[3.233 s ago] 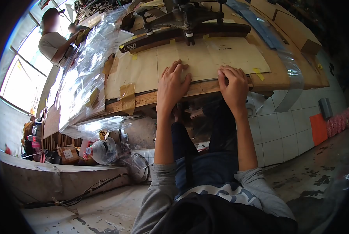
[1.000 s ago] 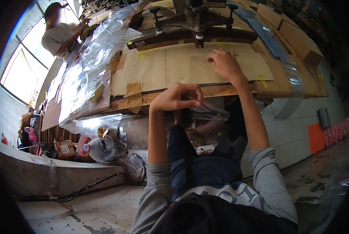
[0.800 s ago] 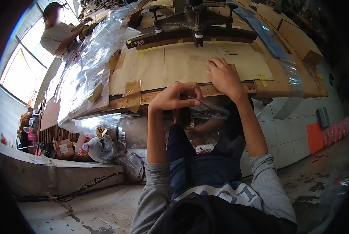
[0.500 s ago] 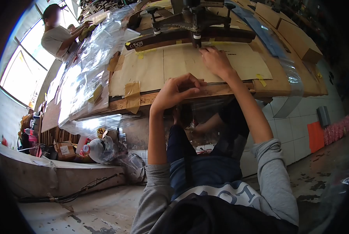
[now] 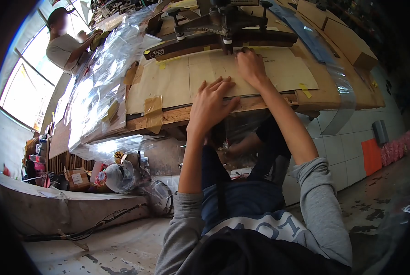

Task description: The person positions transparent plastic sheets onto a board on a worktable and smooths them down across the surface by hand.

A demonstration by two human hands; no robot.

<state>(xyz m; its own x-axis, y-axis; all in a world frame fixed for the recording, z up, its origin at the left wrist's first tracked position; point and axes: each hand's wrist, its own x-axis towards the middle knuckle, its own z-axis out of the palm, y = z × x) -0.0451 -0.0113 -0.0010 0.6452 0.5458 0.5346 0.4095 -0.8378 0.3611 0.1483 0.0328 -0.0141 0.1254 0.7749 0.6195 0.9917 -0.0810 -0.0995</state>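
Note:
My left hand (image 5: 210, 101) lies with spread fingers on the front part of a pale board (image 5: 166, 87), its wrist over the wooden table edge (image 5: 170, 120). Farther back, my right hand (image 5: 251, 66) rests on the same board with fingers curled together, just below the central foot of a dark metal clamping frame (image 5: 221, 23). Whatever its fingertips may pinch is too small to make out. The frame's long dark bar (image 5: 182, 48) runs across the board behind both hands. Clear film, partly hidden, hangs below the edge between my forearms.
Crumpled clear plastic sheeting (image 5: 102, 68) covers the table's left side, where another person (image 5: 65, 48) stands. Brown tape (image 5: 153, 112) crosses the front edge. Blue strips (image 5: 301, 34) and a cardboard box (image 5: 349, 43) lie at the right. A large plastic bottle (image 5: 118, 178) is at lower left.
My left hand has gone from a pinch on thin clear film below the edge to lying spread on the board. The right hand has moved back toward the clamping frame's foot.

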